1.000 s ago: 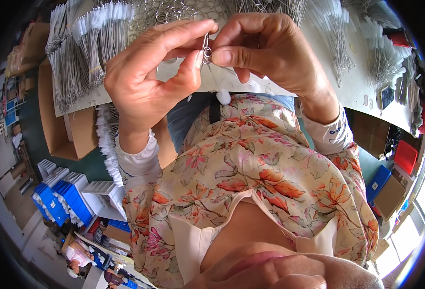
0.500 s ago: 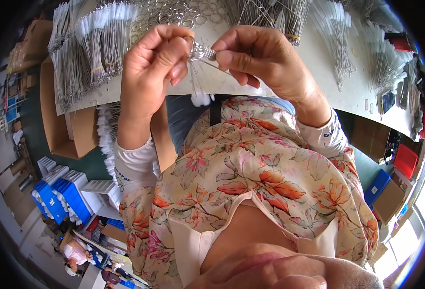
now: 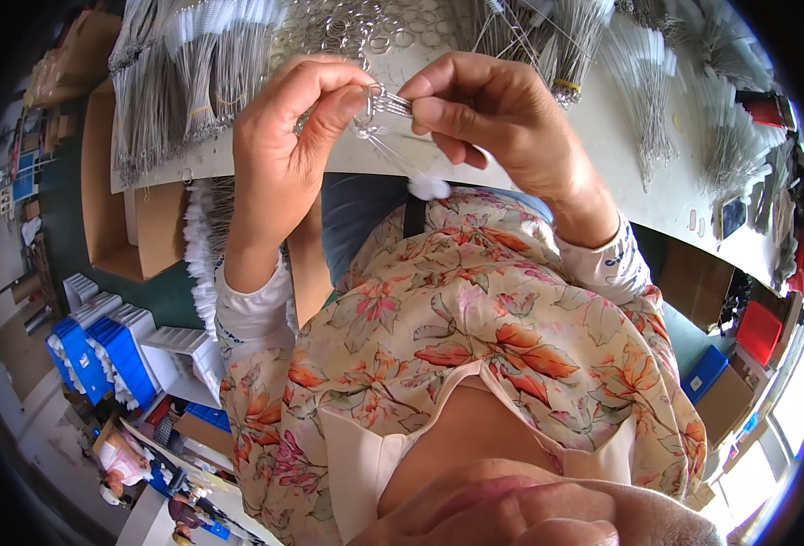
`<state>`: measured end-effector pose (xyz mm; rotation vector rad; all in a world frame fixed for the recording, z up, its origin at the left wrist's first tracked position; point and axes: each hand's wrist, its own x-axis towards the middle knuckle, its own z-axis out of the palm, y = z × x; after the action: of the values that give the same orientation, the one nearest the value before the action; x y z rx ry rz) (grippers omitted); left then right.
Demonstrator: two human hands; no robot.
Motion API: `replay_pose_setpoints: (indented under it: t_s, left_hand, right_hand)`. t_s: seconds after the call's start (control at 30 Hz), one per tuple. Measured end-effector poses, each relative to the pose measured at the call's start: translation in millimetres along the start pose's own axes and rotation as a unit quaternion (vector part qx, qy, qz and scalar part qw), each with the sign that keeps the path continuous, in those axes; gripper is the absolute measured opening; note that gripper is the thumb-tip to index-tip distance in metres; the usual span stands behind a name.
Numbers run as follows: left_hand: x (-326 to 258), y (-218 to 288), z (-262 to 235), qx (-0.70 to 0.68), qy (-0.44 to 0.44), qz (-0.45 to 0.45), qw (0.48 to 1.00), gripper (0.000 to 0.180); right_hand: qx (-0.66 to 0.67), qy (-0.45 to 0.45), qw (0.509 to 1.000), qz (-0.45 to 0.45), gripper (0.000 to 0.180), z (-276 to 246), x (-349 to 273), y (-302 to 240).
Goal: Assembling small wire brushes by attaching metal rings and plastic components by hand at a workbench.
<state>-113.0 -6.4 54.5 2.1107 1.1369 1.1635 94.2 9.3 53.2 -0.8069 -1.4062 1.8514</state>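
Above the near table edge, my left hand (image 3: 288,136) pinches a shiny metal split ring (image 3: 366,109) between thumb and fingers. My right hand (image 3: 502,118) is closed on a small bunch of looped wire ends (image 3: 391,106) that meets the ring. Thin wires slant down from the ring to a white fluffy tip (image 3: 429,187) in front of my lap; they look like small wire-handled brushes. My fingers partly hide the ring and the far part of the bunch.
Loose metal rings (image 3: 402,29) lie scattered at the table's back. Bundles of wire brushes (image 3: 197,82) stand left, with more bundles (image 3: 643,100) on the right. A cardboard box (image 3: 152,241) sits beside the table; blue and white crates (image 3: 124,355) stand lower left. Other people (image 3: 129,460) are far off.
The hanging white tip and wires have swung to the right. My left fingers have shifted on the ring, and the looped ends in my right hand are spread more in view.
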Motion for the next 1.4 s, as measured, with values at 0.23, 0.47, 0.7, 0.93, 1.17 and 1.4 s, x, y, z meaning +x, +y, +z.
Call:
replay_pose_setpoints:
  t_s: [0.23, 0.47, 0.7, 0.93, 1.17, 1.4]
  left_hand:
    - [-12.4, 2.3, -8.5, -0.383, 0.135, -0.102, 0.908, 0.014]
    - [-40.9, 6.7, -103.1, -0.323, 0.237, -0.138, 0.906, 0.016]
    - [-90.8, 10.4, -143.4, -0.044, 0.246, -0.308, 0.918, 0.016]
    - [-170.2, -134.6, -37.7, 0.294, -0.17, -0.36, 0.869, 0.016]
    - [-246.8, -190.7, -86.3, 0.33, -0.348, -0.492, 0.726, 0.028]
    - [-237.7, -136.6, -28.2, 0.175, -0.222, -0.433, 0.856, 0.044]
  right_hand:
    - [0.059, 0.0, 0.997, -0.056, 0.012, 35.4, 17.4, 29.5]
    - [-0.211, -0.012, 0.973, -0.088, 0.011, 23.0, 26.7, 82.6]
    - [-0.208, -0.045, 0.977, 0.009, 0.012, 5.5, 34.9, 122.2]
    - [-0.237, -0.008, 0.969, 0.073, 0.01, 5.5, 41.7, 122.3]
    - [-0.263, -0.01, 0.962, 0.07, 0.009, 7.8, 41.6, 115.5]
    - [-0.303, -0.02, 0.952, 0.045, 0.01, 0.1, 45.3, 112.9]
